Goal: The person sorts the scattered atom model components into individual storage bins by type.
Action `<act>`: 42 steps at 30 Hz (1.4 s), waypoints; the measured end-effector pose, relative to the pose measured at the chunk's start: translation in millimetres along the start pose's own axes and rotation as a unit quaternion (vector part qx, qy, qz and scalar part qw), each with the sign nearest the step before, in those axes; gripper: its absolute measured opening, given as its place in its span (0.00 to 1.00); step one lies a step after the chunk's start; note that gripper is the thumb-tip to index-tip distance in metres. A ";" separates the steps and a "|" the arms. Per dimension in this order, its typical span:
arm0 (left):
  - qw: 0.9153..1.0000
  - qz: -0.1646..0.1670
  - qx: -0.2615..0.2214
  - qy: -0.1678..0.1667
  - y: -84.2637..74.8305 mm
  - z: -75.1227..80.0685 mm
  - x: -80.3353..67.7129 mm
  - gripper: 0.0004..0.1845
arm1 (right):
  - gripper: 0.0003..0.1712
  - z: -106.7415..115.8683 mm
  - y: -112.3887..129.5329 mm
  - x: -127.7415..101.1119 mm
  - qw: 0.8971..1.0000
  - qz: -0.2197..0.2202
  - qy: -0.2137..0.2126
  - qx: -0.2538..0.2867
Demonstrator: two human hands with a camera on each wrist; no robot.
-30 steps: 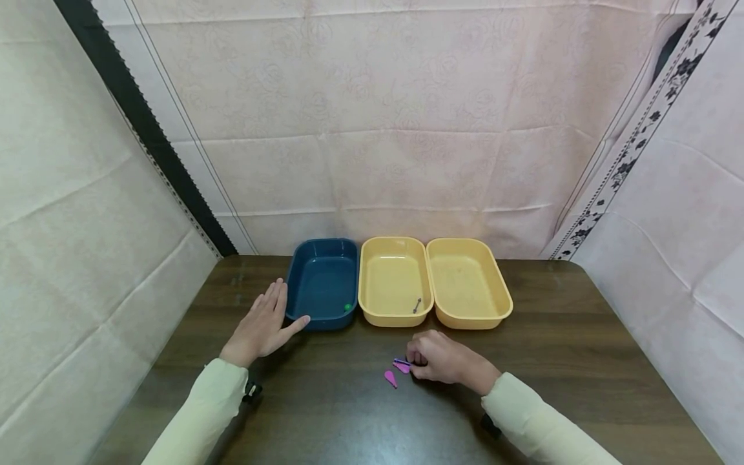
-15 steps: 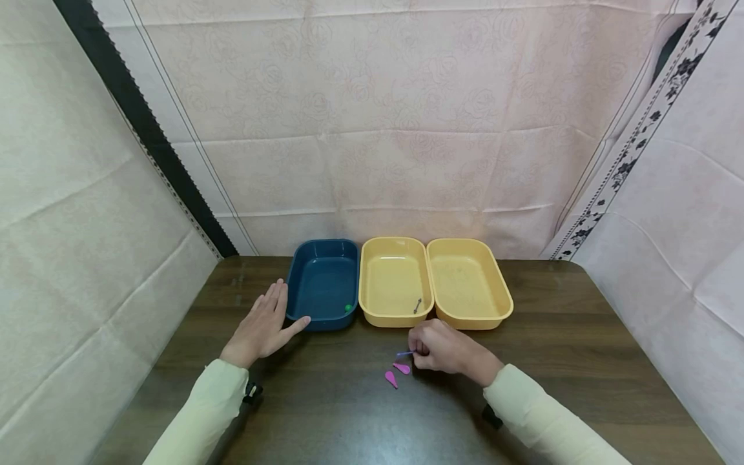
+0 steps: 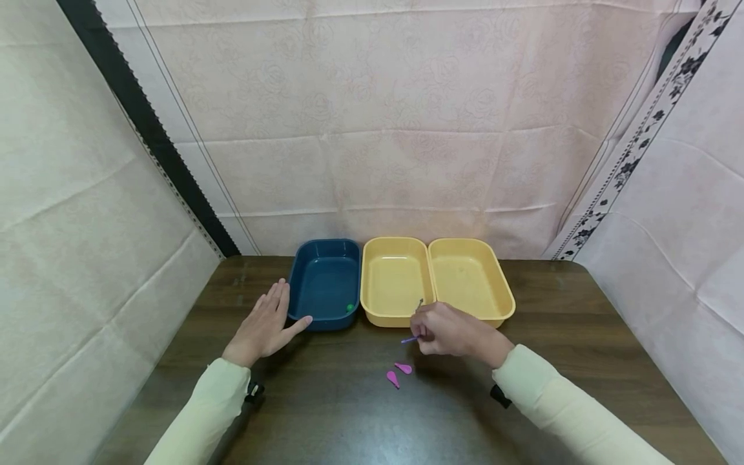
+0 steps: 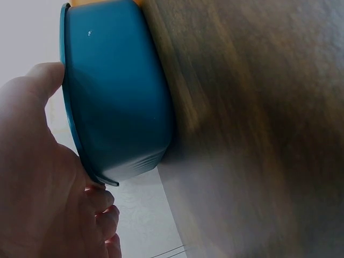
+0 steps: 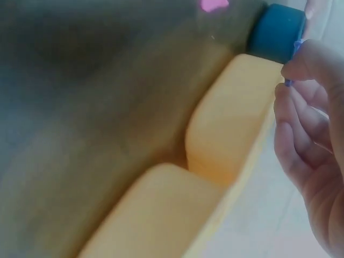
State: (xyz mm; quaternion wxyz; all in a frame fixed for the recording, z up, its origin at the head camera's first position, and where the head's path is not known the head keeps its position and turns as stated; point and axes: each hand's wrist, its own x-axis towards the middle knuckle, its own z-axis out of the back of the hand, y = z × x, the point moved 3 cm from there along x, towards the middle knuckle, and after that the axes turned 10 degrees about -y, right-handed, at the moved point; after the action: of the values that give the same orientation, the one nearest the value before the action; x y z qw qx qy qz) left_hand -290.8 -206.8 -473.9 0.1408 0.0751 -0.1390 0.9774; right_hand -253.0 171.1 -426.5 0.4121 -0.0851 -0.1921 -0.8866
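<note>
Purple pin (image 3: pixel 409 340) pinched in your right hand (image 3: pixel 450 330) nears the yellow trays (image 3: pixel 396 318), two pink pieces (image 3: pixel 398 374) remain, left hand (image 3: pixel 264 325) flat beside the blue tray (image 3: pixel 325 320).

the right hand (image 5: pixel 309 161) fills the right edge of the view, fingers curled, thumb and fingertips pinching a small purple piece (image 5: pixel 294 54) — only a sliver of it shows above the thumb. below the hand lie two yellow tubs: the nearer yellow tub (image 5: pixel 156 215) at the bottom and the middle yellow tub (image 5: pixel 231 129) touching it. a blue tub (image 5: pixel 274 32) stands past them at the top. a pink piece (image 5: pixel 214 5) lies on the dark wooden table (image 5: pixel 91 107) at the top edge — blurred, well apart from the hand.
</note>
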 end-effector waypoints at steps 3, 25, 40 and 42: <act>1.000 -0.002 0.003 -0.004 -1.4 0.7 0.1 0.56 | 0.08 10.8 -0.4 4.7 1.000 0.007 -0.001 -0.004; 1.000 -0.001 0.010 -0.004 -1.6 0.0 2.6 0.57 | 0.08 34.2 -24.8 42.0 0.999 -0.010 -0.007 -0.044; 1.000 0.002 0.011 0.001 1.2 -1.6 1.8 0.57 | 0.08 33.8 -37.6 43.1 0.997 -0.013 -0.038 -0.061; 1.000 0.003 0.012 0.001 1.6 -0.9 1.5 0.57 | 0.08 36.2 -32.7 41.4 0.998 -0.008 -0.032 -0.057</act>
State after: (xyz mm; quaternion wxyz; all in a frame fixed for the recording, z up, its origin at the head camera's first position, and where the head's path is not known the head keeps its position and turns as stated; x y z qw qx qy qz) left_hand -292.8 -207.7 -474.8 0.1374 0.0758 -0.1275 0.9794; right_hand -304.9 176.2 -389.6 0.3929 -0.1349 -0.1547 -0.8964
